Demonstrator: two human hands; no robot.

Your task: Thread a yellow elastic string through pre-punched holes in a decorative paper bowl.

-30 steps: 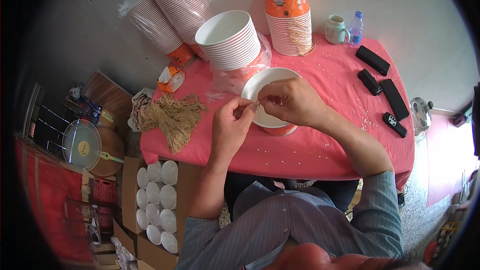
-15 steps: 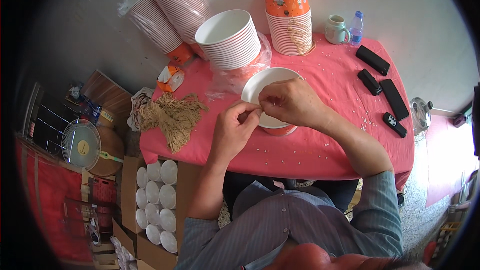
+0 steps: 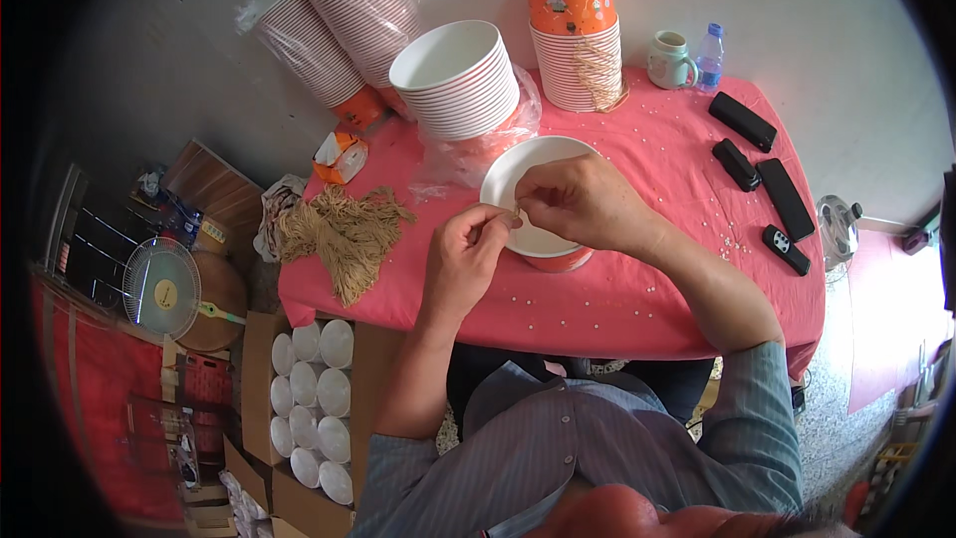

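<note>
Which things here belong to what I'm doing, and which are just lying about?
Likely in use:
left hand, pinching a tiny unidentifiable piece
right hand
white-lined tub beneath
perhaps tan strings, scattered white bits

Seemingly lying about:
mug, plastic bottle, fan

tiny item (image 3: 516, 216) between fingers (image 3: 494, 230), indistinct

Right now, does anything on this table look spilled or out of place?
Possibly: small white bead-like pieces look spilled, lying loose and scattered across the pink cloth, mainly right of the nearest round white-and-orange paper bucket.
</note>
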